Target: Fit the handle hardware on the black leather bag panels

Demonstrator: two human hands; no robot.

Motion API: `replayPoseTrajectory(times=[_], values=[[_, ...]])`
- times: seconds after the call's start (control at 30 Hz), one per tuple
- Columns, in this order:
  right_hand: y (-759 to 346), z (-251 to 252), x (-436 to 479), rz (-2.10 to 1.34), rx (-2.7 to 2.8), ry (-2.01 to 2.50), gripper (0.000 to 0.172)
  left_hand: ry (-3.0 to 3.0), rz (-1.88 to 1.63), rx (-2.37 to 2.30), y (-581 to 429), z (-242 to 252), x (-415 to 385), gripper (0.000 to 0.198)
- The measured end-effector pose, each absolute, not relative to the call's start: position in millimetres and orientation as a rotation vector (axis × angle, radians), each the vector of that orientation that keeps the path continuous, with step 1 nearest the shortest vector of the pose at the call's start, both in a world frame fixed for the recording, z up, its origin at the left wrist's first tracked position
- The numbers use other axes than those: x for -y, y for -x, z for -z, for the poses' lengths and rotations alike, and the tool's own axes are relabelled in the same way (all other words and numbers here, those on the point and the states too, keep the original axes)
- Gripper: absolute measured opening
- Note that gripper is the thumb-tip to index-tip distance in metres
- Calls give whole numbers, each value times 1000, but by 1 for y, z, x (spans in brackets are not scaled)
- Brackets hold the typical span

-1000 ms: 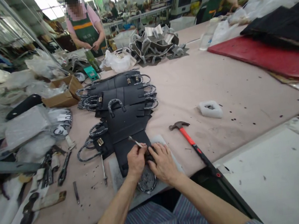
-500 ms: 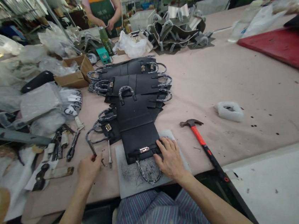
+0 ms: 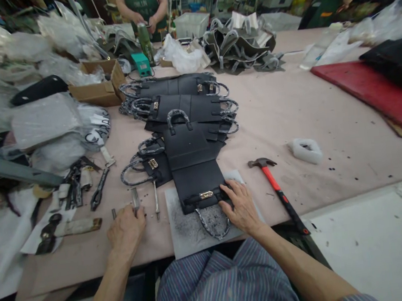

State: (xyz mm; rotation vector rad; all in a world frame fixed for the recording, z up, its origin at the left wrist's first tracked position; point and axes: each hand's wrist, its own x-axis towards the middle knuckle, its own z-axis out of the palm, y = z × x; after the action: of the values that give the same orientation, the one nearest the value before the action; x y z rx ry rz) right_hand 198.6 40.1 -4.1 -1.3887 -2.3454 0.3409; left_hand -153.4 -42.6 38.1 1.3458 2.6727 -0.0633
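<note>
One metal tool, partly hidden

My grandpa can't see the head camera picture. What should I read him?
A person's right hand rests on a black bag panel with a gold clasp; the left hand is at a small metal tool. Similar black bag pieces lie beyond, and a claw hammer lies to the right.

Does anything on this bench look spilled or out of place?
Dark specks litter the pale board around the nearest looped handle, and black scraps lie loose right of the hammer. Untidy, but nothing seems damaged.
</note>
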Motion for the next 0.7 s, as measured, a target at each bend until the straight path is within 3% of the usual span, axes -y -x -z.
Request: replayPoseTrajectory(times=[0.13, 0.3, 0.43, 0.53, 0.7], values=[[-198, 7, -41, -334, 2340, 1384, 48, -1567, -226, -2682, 145, -34, 45, 32], [-196, 7, -41, -301, 2394, 1374, 45, -2044, -634, -2059, 81, -35, 18, 14], [-185, -8, -48, -252, 2410, 1375, 33, -2242, -385, -1874, 38, -36, -8, 6], [-176, -25, -62, -235, 2587, 1353, 19, -2367, -193, -1786, 32, -36, -17, 10], [-172, -43, -88, -107, 3032, 1036, 21, -2548, 1, -1687, 36, -40, -12, 25]])
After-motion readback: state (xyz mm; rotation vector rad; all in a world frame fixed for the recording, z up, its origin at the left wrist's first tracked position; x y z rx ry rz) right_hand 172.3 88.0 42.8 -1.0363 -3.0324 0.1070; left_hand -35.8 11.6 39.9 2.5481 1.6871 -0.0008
